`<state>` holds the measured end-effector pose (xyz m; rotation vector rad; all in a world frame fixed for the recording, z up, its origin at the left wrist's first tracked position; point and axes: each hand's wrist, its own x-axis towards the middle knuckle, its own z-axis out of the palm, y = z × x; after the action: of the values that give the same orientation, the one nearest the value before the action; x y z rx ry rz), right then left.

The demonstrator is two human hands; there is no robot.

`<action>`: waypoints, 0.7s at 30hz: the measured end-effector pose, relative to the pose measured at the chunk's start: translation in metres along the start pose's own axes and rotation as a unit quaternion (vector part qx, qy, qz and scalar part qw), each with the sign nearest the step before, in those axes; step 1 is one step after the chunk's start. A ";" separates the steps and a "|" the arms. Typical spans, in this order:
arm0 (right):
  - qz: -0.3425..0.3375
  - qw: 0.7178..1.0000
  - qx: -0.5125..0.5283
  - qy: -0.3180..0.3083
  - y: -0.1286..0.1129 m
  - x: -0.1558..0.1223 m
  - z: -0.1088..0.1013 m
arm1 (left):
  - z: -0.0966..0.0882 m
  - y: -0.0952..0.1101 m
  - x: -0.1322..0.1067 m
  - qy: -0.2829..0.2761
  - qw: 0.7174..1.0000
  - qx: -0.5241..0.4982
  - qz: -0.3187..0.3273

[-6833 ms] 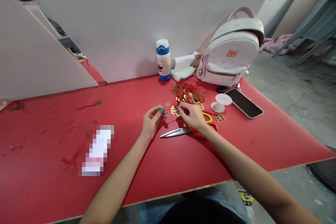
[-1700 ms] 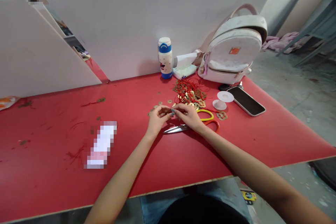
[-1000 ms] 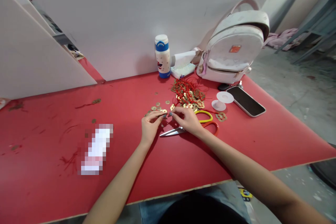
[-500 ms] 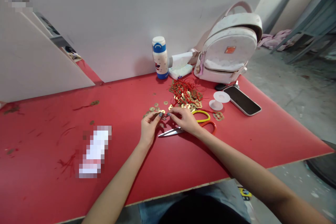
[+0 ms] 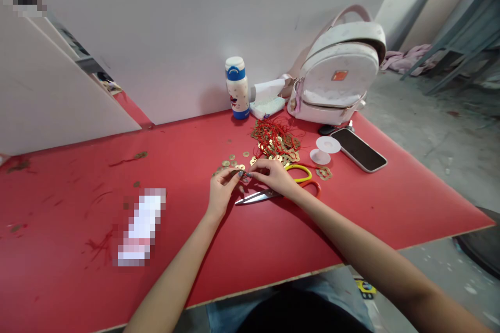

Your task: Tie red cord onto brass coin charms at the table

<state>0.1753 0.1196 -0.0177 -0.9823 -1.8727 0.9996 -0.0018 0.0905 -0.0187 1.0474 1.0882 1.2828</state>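
Note:
Fingertips almost meeting, my two hands work over the middle of the red table point(image 5: 219, 260). A small brass coin is pinched in my left hand point(image 5: 223, 190), partly covered by the fingers. My right hand point(image 5: 275, 177) is closed in a pinch beside it, seemingly on a thin red string. Under my right hand lie scissors point(image 5: 255, 197), one handle yellow and one orange, blades pointing left. Just beyond my fingers are loose brass coins point(image 5: 225, 163) and a heap of coins tied with red strings point(image 5: 275, 138).
At the back stand a white-and-blue bottle point(image 5: 236, 88), a tissue pack point(image 5: 267, 106) and a white backpack point(image 5: 338, 73). To the right are a phone point(image 5: 359, 150), a white spool point(image 5: 327, 144) and a knotted coin charm point(image 5: 324, 173). Red string scraps point(image 5: 100, 244) lie left, near a blurred white item point(image 5: 142, 226).
My fingertips have shifted slightly at the coin, the right ones a little to the left. The view has tilted a touch; the things on the table stay put.

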 end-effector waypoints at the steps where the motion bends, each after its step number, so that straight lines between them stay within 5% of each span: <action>1: -0.001 1.000 -0.002 -0.002 -0.001 0.000 0.000 | 0.000 0.000 0.000 0.000 1.000 -0.001 -0.001; 14: -0.047 0.992 -0.121 0.001 -0.008 -0.001 -0.001 | -0.002 0.002 0.001 0.046 0.997 0.060 0.000; 21: -0.089 0.991 -0.093 -0.022 -0.015 -0.002 -0.001 | -0.003 0.005 0.000 0.057 0.998 0.021 -0.025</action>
<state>0.1735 0.1123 -0.0050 -0.8857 -2.0799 0.7567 -0.0053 0.0911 -0.0143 0.9827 1.2246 1.2975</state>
